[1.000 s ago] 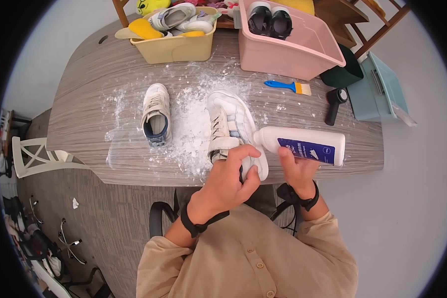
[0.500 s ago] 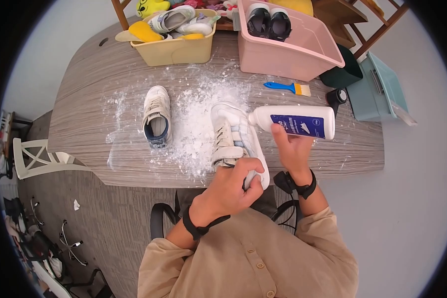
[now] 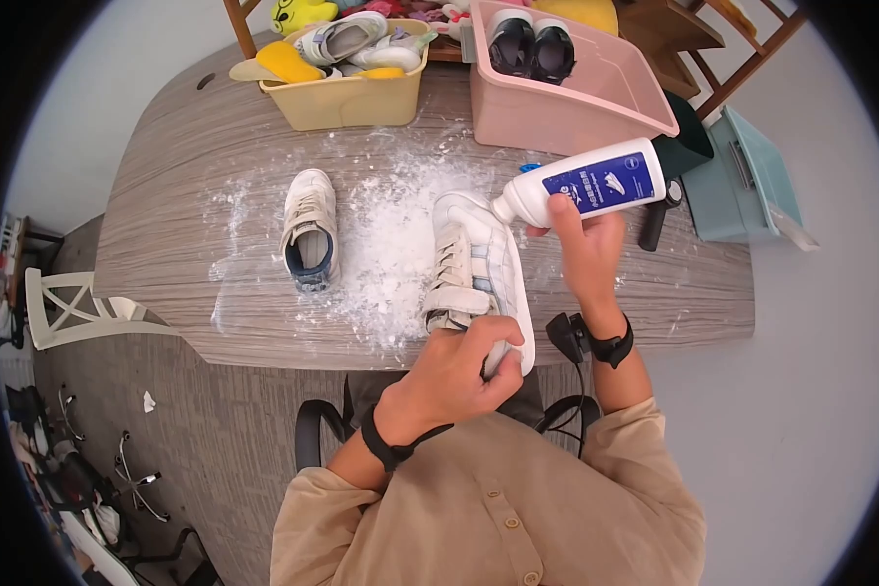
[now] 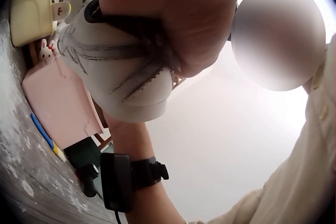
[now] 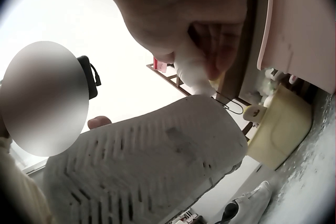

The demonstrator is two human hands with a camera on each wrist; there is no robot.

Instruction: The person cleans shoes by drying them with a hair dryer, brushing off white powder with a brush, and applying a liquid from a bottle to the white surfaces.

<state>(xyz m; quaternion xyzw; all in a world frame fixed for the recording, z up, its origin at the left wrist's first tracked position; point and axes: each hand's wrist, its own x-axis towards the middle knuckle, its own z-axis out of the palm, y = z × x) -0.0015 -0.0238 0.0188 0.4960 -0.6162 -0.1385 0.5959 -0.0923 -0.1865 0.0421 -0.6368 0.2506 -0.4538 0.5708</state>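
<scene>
My left hand (image 3: 459, 369) grips a white sneaker (image 3: 474, 266) by its heel, toe pointing away from me, above the near part of the table. In my right hand (image 3: 592, 249) is a white bottle (image 3: 604, 184) with a dark blue label, lying aslant. Its narrow tip meets the sneaker's edge beside the toe. From the right wrist view, the zigzag-treaded sole (image 5: 136, 166) faces the camera and the bottle's white neck (image 5: 191, 71) comes down at the toe end. The other sneaker (image 3: 310, 230) stands on the table to the left.
White powder (image 3: 381, 244) is scattered over the tabletop. At the back stand a yellow bin (image 3: 347, 105) of shoes and a pink bin (image 3: 557, 117) with black-and-white shoes. A blue-handled brush (image 4: 42, 129), a black cylindrical tool (image 3: 651, 230) and a teal box (image 3: 742, 186) are at the right.
My right hand has carried the bottle forward along the sneaker's side to the toe, tilting its base up and away. The sneaker has shifted slightly right; my left hand keeps its grip.
</scene>
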